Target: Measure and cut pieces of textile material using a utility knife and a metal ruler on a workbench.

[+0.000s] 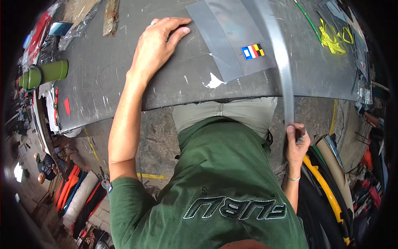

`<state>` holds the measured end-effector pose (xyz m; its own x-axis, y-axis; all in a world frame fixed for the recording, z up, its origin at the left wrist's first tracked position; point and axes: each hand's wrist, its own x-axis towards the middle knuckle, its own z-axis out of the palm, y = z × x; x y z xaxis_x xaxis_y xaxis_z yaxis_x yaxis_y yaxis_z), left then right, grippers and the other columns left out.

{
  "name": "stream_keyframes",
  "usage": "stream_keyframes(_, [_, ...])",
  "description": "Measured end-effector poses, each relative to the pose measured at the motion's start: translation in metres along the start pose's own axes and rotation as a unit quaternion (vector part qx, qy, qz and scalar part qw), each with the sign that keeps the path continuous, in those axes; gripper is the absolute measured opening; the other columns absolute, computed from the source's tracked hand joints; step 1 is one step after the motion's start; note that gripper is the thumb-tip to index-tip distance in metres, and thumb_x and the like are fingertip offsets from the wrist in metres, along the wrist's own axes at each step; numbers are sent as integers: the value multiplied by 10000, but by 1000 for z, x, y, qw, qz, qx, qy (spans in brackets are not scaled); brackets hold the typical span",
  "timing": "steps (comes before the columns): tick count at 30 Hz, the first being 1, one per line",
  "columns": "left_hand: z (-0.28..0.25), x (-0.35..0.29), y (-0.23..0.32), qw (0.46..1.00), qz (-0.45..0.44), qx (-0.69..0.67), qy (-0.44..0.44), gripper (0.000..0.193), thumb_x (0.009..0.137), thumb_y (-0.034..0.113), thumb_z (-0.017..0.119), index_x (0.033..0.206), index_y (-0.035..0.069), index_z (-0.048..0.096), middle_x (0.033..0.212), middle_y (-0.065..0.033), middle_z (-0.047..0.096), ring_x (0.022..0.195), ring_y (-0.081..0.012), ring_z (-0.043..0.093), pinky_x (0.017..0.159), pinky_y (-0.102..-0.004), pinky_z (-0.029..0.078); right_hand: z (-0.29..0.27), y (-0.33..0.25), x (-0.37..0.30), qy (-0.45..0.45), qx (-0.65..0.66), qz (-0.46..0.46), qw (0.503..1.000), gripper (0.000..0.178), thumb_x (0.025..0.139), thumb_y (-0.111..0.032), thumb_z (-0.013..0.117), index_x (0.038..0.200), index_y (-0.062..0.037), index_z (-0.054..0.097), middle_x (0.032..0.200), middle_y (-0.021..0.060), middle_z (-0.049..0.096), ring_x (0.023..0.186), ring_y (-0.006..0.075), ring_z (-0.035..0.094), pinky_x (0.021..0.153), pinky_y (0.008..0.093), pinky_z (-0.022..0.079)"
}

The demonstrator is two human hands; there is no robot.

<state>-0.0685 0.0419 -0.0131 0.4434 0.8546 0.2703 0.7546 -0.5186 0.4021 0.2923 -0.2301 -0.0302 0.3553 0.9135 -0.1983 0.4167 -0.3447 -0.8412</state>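
Observation:
A grey fabric panel (pixel 236 66) lies on the dark worktable (pixel 174 89), with a small patch (pixel 252 52) of blue, white, red, yellow and black on it. My left hand (pixel 157 45) rests on the table left of the panel, its fingers stretched out and the fingertips at the panel's upper left edge. Beyond the table's near edge, my right hand (pixel 297 141) grips the end of a long metal straightedge (pixel 284 70). The straightedge reaches away across the table and the panel's right side. Something dark shows in the right hand's grip, too obscured to name.
A green bottle (pixel 49 72) lies at the table's left. A yellow tape measure (pixel 331 39) is bunched at the far right beside a thin green stick (pixel 309 18). A wood piece (pixel 111 16) lies at the far left. Material rolls (pixel 329 186) stand low on the right.

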Motion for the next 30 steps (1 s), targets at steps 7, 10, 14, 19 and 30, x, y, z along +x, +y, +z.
stream_keyframes(7, [-9, -39, 51, 995, -16, 54, -78, 202, 935, 225, 738, 1063, 69, 744, 1001, -110, 711, 938, -320, 687, 817, -399, 565, 9, -4, -3, -26, -63, -20, 997, 181, 1001, -156, 697, 921, -4, 640, 750, -40, 544, 711, 79, 480, 658, 254, 412])
stream_keyframes(10, [-17, -27, 49, 985, -10, -78, -156, 106, 929, 117, 709, 996, 41, 740, 919, -120, 714, 830, -308, 698, 765, -395, 563, 7, 4, -6, 12, -19, -23, 999, 169, 998, -144, 691, 908, -13, 633, 731, -50, 518, 698, 66, 461, 635, 256, 393])
stream_keyframes(14, [-19, 35, 44, 902, 27, -191, -386, 140, 897, 99, 693, 1012, 30, 731, 835, -75, 719, 763, -171, 692, 731, -348, 556, 7, 14, -9, 67, 17, -16, 997, 179, 997, -144, 699, 892, -20, 625, 723, -35, 513, 688, 58, 445, 625, 251, 383])
stream_keyframes(19, [-11, 173, -35, 976, -111, 180, -54, 326, 1010, 285, 622, 1214, 49, 717, 1146, -178, 748, 1071, -359, 716, 922, -448, 561, 12, 6, -17, 83, 40, 3, 996, 149, 1027, -137, 666, 925, -41, 615, 815, -51, 524, 776, 53, 458, 704, 236, 383])
stream_keyframes(30, [-10, 26, -13, 997, 36, 46, -50, 532, 1014, 311, 645, 1432, -5, 552, 1497, -225, 534, 1379, -370, 533, 1157, -430, 432, 19, 9, -1, 28, 16, -25, 999, 186, 1035, -192, 672, 995, -11, 659, 838, -31, 583, 789, 71, 507, 725, 252, 429])
